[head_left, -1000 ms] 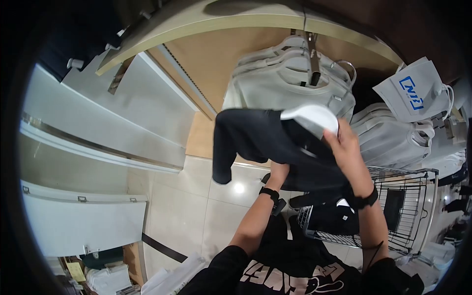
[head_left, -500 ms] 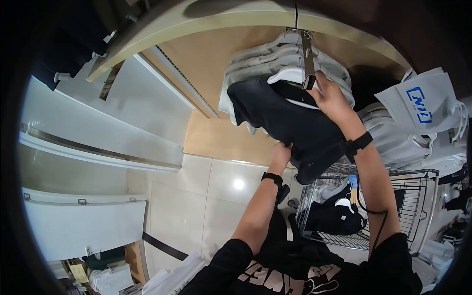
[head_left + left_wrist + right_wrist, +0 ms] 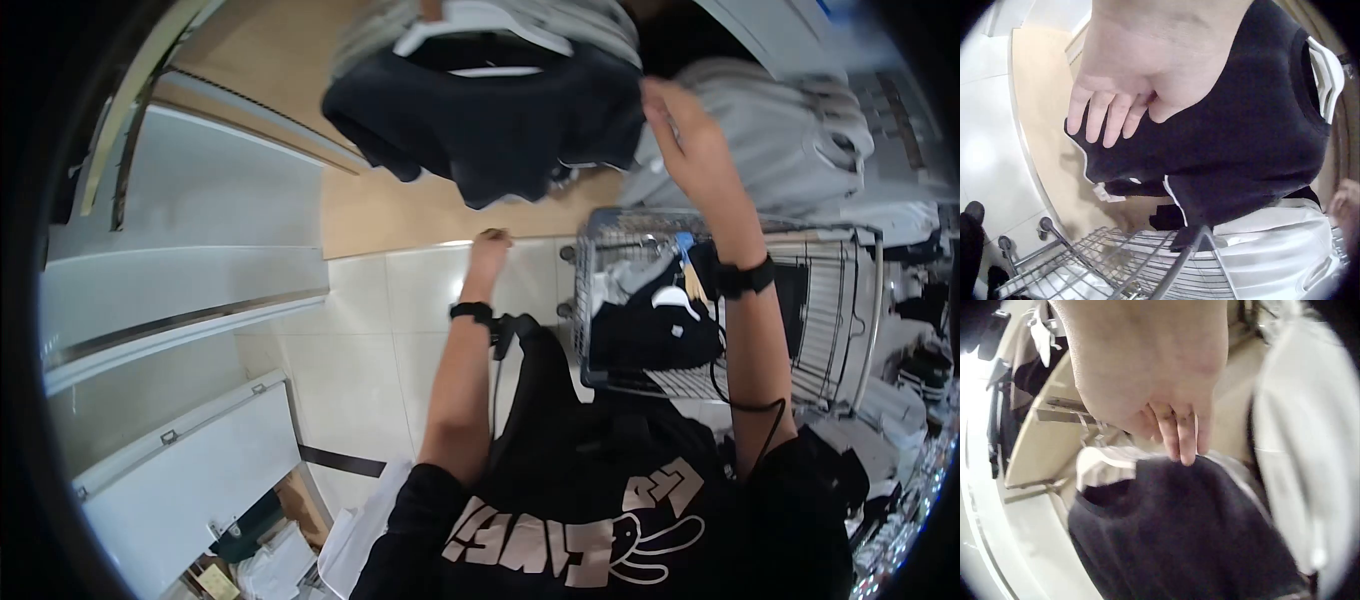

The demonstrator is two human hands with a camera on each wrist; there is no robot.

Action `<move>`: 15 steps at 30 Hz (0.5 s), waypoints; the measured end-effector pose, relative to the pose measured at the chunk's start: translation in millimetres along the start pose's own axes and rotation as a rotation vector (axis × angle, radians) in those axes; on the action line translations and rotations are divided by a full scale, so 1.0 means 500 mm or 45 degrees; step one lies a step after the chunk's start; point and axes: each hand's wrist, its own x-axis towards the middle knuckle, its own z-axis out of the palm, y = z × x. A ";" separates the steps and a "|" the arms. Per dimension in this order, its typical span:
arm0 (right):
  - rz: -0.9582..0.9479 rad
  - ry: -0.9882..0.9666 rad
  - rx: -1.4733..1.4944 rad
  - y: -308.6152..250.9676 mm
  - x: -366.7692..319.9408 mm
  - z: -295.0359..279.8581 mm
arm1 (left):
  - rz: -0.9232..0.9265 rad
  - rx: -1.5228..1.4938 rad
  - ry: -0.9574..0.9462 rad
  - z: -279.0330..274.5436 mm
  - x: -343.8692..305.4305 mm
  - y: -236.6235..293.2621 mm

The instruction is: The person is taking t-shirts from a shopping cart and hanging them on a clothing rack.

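A black top [image 3: 490,130] hangs on a white hanger [image 3: 490,22] at the front of a rail of light grey garments. My right hand [image 3: 695,140] is at its right shoulder, fingers fairly straight. In the right wrist view those fingers [image 3: 1179,434] overlap the top edge of the black cloth [image 3: 1185,512]. Lower down in the head view, my left hand [image 3: 490,255] is below the hem over the floor, holding nothing. The left wrist view shows its loosely extended fingers [image 3: 1100,119] in front of the black top [image 3: 1229,144].
A wire shopping cart [image 3: 840,310] stands at the right, carrying a folded black garment [image 3: 650,335] with a white hanger. More grey garments [image 3: 750,130] hang beyond it. White cabinet panels [image 3: 200,190] are on the left, above a tiled floor [image 3: 360,300].
The black top went from my hands onto the rail. My right hand moved from the hanger to the shoulder; my left hand came away from the cloth. The head view tilted down.
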 end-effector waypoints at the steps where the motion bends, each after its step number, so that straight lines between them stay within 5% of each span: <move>1: 0.284 -0.141 -0.028 0.035 -0.087 -0.026 | -0.119 -0.141 0.026 -0.012 -0.031 -0.019; 6: 0.902 -0.922 -0.539 0.388 -0.666 -0.115 | -0.428 -0.182 0.133 -0.035 -0.230 -0.077; 8: 0.875 -1.199 -0.504 0.458 -0.832 -0.161 | -0.469 -0.213 0.188 -0.019 -0.315 -0.097; 12: 1.271 -1.088 -0.290 0.423 -0.878 -0.169 | -0.615 -0.298 0.366 0.047 -0.469 -0.127; 15: 1.044 -1.069 -0.175 0.432 -0.872 -0.114 | -0.610 -0.263 0.425 0.108 -0.571 -0.133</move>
